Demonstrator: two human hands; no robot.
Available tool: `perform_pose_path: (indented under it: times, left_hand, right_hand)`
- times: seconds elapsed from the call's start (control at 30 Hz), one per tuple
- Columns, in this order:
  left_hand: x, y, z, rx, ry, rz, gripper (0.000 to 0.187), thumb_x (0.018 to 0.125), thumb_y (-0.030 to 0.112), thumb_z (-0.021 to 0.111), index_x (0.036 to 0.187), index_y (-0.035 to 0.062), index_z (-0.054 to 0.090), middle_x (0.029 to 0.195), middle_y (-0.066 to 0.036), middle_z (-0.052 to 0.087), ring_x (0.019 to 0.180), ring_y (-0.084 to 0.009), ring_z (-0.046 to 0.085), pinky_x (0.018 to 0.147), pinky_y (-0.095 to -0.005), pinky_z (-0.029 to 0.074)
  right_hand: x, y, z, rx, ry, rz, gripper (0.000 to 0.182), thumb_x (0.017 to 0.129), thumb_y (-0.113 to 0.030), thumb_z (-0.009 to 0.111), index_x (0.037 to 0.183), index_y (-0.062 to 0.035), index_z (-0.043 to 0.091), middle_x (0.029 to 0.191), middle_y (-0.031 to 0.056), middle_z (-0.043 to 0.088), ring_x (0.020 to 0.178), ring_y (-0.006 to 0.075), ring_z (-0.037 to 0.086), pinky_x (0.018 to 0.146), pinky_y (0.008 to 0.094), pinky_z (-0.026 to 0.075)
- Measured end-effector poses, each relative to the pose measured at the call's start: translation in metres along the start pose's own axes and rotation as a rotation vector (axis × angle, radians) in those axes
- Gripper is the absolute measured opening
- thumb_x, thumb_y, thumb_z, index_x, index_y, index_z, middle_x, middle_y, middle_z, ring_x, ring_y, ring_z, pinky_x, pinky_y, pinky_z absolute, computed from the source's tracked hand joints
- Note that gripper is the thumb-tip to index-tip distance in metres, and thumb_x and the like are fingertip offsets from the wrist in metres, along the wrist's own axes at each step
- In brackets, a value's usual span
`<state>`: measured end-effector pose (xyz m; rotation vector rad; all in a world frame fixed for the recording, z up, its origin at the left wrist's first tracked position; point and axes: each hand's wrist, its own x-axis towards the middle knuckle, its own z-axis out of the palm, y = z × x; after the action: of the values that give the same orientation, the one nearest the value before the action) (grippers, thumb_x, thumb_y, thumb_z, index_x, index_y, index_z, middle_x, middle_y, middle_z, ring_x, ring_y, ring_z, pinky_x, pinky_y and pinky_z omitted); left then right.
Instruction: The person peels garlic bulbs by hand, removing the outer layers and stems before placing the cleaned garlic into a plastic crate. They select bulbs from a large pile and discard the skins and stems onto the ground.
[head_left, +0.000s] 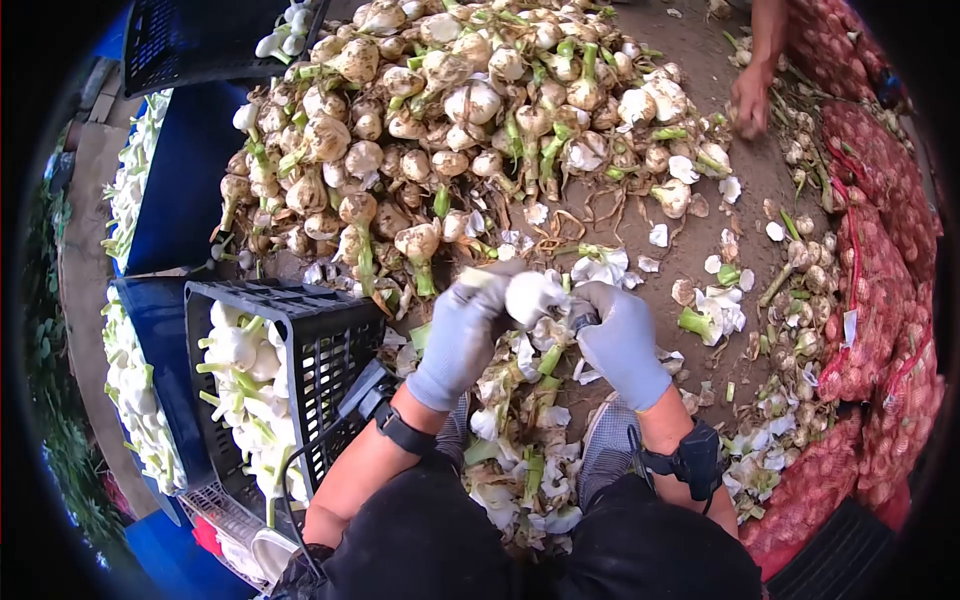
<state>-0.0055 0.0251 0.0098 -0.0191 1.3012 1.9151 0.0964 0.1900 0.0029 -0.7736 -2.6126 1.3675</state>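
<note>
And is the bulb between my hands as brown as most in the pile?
No, the bulb between your left hand and right hand looks white, while most in the pile have brown stains.

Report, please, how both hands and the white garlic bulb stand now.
Left hand, gloved, holding white garlic bulb. Right hand, gloved, close beside it; dark item there unclear. Nothing visibly blocking; co-worker's hand well apart.

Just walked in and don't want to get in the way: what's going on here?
A person's gloved left hand holds a white garlic bulb, with the gloved right hand close beside it. Soil-stained bulbs are heaped ahead; whiter bulbs sit in a black crate at left. Another person's hand is at upper right.
</note>
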Motion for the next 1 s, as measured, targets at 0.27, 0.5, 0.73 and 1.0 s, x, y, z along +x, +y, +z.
perform_pose_path:
  times: [0.27,0.5,0.73,1.0]
  left_hand:
    - [0.012,-0.005,-0.013,-0.061,-0.091,-0.084,0.03,0.103,0.026,0.048,0.115,-0.0004,0.056,0.098,-0.006,0.065,0.079,-0.0134,0.064,0.068,-0.0262,0.055]
    - [0.011,-0.005,-0.005,0.631,0.148,0.297,0.028,0.101,0.019,0.049,0.109,-0.0009,0.066,0.102,-0.01,0.069,0.085,-0.0145,0.067,0.073,-0.0275,0.055]
    - [0.094,0.076,-0.063,0.166,0.177,0.506,0.028,0.098,0.006,0.045,0.125,-0.0004,0.051,0.113,-0.013,0.063,0.098,-0.0207,0.063,0.085,-0.0344,0.057]
    - [0.081,0.231,0.004,0.01,-0.166,0.912,0.041,0.098,0.023,0.054,0.127,-0.0048,0.051,0.117,-0.018,0.059,0.105,-0.0266,0.065,0.094,-0.0371,0.052]
  right_hand:
    - [0.007,-0.031,-0.016,-0.042,-0.169,-0.055,0.048,0.086,-0.042,0.066,0.124,-0.0136,0.059,0.079,0.0144,0.07,0.075,0.0324,0.069,0.066,0.0407,0.054]
    - [0.007,-0.024,0.007,-0.088,-0.44,0.01,0.023,0.084,-0.003,0.057,0.106,-0.002,0.066,0.085,0.0162,0.069,0.081,0.0269,0.069,0.069,0.0357,0.052]
    - [-0.015,-0.044,-0.006,0.337,-0.632,-0.152,0.041,0.074,0.01,0.045,0.101,-0.0045,0.071,0.09,0.0096,0.069,0.087,0.0151,0.065,0.075,0.0274,0.05]
    - [-0.008,-0.009,-0.004,-0.119,-0.433,-0.412,0.029,0.087,-0.036,0.067,0.103,-0.0118,0.071,0.098,0.0135,0.069,0.093,0.0288,0.066,0.08,0.038,0.053]
